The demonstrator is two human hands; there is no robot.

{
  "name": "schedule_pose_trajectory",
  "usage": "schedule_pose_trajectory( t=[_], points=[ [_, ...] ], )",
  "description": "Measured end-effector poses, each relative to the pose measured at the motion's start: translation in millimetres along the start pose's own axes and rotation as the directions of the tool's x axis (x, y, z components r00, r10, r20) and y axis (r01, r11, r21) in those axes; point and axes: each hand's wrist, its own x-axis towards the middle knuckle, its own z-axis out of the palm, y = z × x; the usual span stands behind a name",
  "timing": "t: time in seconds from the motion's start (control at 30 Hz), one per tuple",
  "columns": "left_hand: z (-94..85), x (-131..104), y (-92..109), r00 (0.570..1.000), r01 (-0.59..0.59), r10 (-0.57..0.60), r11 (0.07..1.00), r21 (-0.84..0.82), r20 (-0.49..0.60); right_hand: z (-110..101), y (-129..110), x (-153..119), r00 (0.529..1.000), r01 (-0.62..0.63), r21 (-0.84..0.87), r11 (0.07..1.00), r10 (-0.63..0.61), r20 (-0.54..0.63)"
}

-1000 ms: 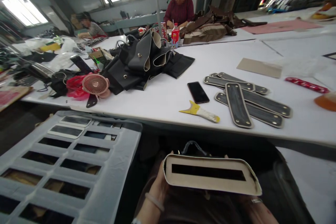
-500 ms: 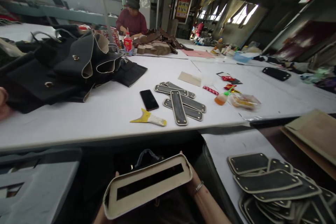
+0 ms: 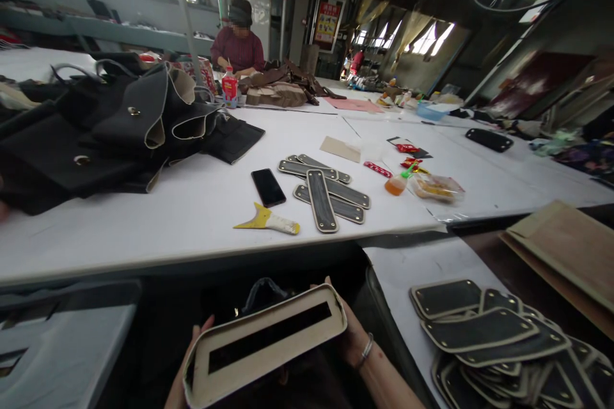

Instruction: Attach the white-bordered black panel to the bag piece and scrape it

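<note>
Low in front of me, my left hand (image 3: 194,340) and my right hand (image 3: 352,331) grip the two short ends of a beige bag base (image 3: 268,356). It is a long, rounded rectangle with a raised rim and a dark strip along its middle, and its right end sits higher. Most of my fingers are hidden behind it. A dark looped strap (image 3: 261,282) shows just beyond its far edge. My right wrist wears a bracelet (image 3: 367,346).
Across the white table (image 3: 192,236) lie a phone (image 3: 268,187), a yellow tool with a wrapped handle (image 3: 268,220), and several studded dark panels (image 3: 322,201). More panels (image 3: 484,329) pile up at right. Black bags (image 3: 119,121) heap at left. A person (image 3: 238,45) sits opposite.
My view has shifted slightly, so the table's things appear a little further left. Both hands keep hold of the bag base, and more of my left hand's fingers show.
</note>
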Motion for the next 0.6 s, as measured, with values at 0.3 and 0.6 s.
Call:
schedule_pose_trajectory(
  t=[0.3, 0.6],
  points=[
    [8.0, -4.4, 1.2, 0.995, 0.004, -0.003, 1.0, -0.011, 0.097, 0.7, 6.7, 2.7, 0.997, 0.071, 0.096, 0.993, -0.07, -0.016],
    [-5.2, 19.4, -0.5, 0.996, 0.006, -0.002, 0.999, -0.038, 0.085, 7.4, 4.9, 1.7, 0.994, 0.108, 0.117, 0.987, -0.108, -0.007]
  ],
)
